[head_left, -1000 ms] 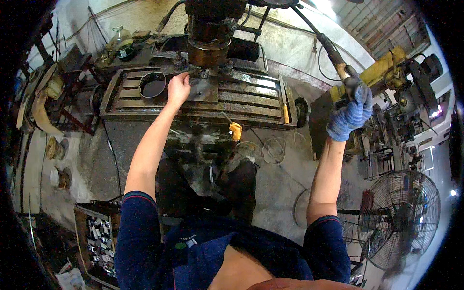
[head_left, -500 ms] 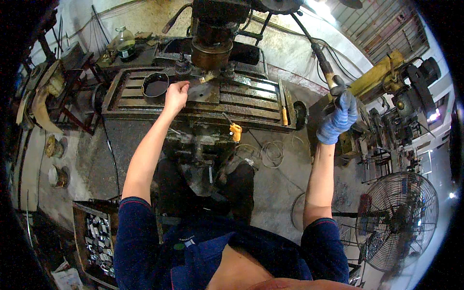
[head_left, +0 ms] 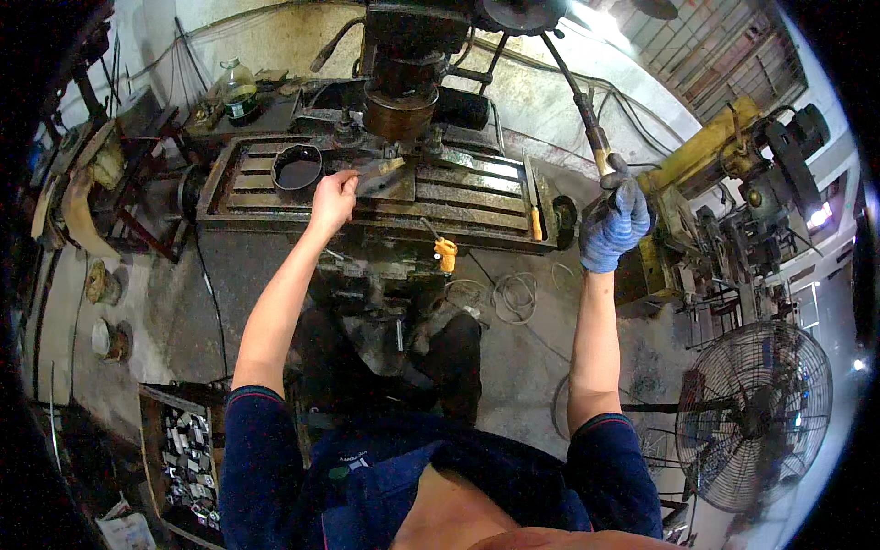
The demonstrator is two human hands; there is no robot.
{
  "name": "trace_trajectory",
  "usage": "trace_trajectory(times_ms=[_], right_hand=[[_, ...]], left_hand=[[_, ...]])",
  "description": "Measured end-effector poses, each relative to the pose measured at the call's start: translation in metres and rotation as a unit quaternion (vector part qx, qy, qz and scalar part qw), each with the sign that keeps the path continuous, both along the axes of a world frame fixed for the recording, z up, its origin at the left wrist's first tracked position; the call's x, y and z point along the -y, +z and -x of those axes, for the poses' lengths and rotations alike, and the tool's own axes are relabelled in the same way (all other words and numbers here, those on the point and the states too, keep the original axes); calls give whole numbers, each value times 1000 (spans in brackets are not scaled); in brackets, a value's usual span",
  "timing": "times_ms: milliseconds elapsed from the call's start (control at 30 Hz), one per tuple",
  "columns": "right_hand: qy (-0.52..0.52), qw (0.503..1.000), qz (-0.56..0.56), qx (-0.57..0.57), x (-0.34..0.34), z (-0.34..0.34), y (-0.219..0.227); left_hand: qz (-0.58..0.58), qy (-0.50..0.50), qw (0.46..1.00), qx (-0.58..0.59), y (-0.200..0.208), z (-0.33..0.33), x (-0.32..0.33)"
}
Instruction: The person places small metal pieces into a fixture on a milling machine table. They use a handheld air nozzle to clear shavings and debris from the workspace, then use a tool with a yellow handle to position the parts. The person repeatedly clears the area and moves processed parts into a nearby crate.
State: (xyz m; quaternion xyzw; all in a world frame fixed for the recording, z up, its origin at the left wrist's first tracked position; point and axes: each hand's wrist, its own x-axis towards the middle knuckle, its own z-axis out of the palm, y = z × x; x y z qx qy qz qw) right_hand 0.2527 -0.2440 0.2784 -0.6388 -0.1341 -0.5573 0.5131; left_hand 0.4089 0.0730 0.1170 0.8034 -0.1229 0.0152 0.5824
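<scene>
My bare left hand [head_left: 335,194] is closed around the handle of a flat brush [head_left: 380,169], whose pale bristles point right, just below the machine's spindle [head_left: 401,112]. Left of that hand, a round black pan of dark liquid [head_left: 298,169] rests on the slotted machine table [head_left: 367,213]. In a blue glove, my right hand [head_left: 620,223] grips the end of a long machine lever [head_left: 596,133] that slants down from the machine head. A yellow air blow gun [head_left: 445,255] hangs at the table's front edge.
A yellow-handled tool [head_left: 536,220] lies along the table's right end. A floor fan [head_left: 756,417] stands at the lower right. At the lower left is a box of small metal parts [head_left: 191,463]. A large clear bottle [head_left: 239,92] stands at the back left; coiled hose [head_left: 516,298] lies on the floor.
My right hand has moved left and slightly down with the lever. My left hand has shifted slightly down, and the brush shows more plainly now.
</scene>
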Motion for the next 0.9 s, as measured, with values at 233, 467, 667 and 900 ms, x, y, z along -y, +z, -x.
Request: trace_trajectory(times_ms=[233,467,667,900], right_hand=[[44,999,-21,15,-2,1,5],[2,1000,30,5,5,4,18],[-35,999,15,-3,-7,11,42],[4,999,15,42,3,5,55]], left_hand=[[38,-14,999,-18,-6,0,-7],[56,-34,998,6,-12,-8,-12],[43,-27,999,3,-6,-4,-12],[49,-22,998,19,-7,-6,-10]])
